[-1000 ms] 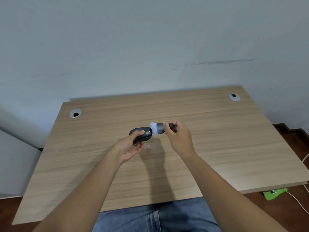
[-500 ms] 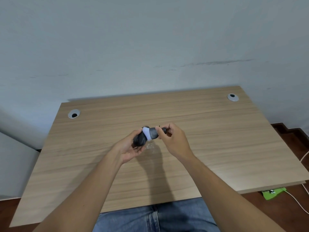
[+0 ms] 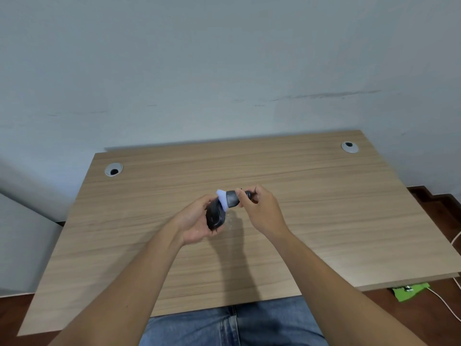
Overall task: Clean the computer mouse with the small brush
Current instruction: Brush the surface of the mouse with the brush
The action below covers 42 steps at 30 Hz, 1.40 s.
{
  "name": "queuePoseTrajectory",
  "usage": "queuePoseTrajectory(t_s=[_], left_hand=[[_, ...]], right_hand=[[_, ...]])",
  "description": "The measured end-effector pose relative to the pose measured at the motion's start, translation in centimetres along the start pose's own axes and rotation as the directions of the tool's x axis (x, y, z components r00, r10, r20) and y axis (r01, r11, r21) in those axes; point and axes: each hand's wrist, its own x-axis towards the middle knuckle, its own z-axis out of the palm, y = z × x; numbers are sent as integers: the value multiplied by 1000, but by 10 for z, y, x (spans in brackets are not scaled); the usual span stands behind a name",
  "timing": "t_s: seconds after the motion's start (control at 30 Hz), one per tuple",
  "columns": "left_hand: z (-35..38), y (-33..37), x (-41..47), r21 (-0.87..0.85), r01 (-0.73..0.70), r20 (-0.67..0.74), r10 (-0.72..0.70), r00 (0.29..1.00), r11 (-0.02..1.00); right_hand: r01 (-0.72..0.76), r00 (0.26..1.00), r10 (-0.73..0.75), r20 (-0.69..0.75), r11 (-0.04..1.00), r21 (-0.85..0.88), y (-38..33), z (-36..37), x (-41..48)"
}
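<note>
**Brush on mouse, both held above desk**

Dark computer mouse (image 3: pixel 216 216) tilted on edge, gripped in left hand (image 3: pixel 197 224) over desk (image 3: pixel 324 208) centre. Small brush (image 3: pixel 230 199), pale bristles touching mouse's far end, pinched by right hand (image 3: pixel 262 211). Grommets far left (image 3: pixel 113 169), far right (image 3: pixel 349 147).

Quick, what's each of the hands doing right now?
Left hand: closed around the computer mouse.
Right hand: closed on the small brush, bristles against the mouse.

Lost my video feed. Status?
Left hand holds mouse above desk. Right hand holds brush, bristles on mouse. Nothing in the way.
</note>
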Motion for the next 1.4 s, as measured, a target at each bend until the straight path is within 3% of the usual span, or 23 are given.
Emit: queuePoseTrajectory(t_s=[0.17,0.33,0.5,0.63,0.83,1.07,1.2,1.4], left_hand=[[1,-4,9,120,-39,-60,47,997,992],[-4,-8,14,143,-95,-131,114,985,985],[-13,-10,14,200,-167,-50,180,982,966],[-17,-11,14,211,-279,-22,290,957,937],[-12,-11,3,464,-404,-37,473,880,788],[-21,-13,0,497,-449,11,512,859,742],[-22,-15,0,523,-445,-4,524,851,727],[-22,-15,10,571,-479,-7,587,809,667]], right_hand=[[-68,994,80,-78,986,151,-2,-9,6],[-87,989,104,-102,983,158,3,-20,11],[-79,993,92,-76,984,157,2,-21,10],[-62,997,68,-40,991,121,-3,-15,11],[23,999,-24,-28,1000,-10,-13,-2,10],[5,999,-14,-49,984,-180,1,-5,14],[6,995,-22,-98,987,-163,-4,-8,13],[121,992,-115,44,976,-178,-12,10,3]])
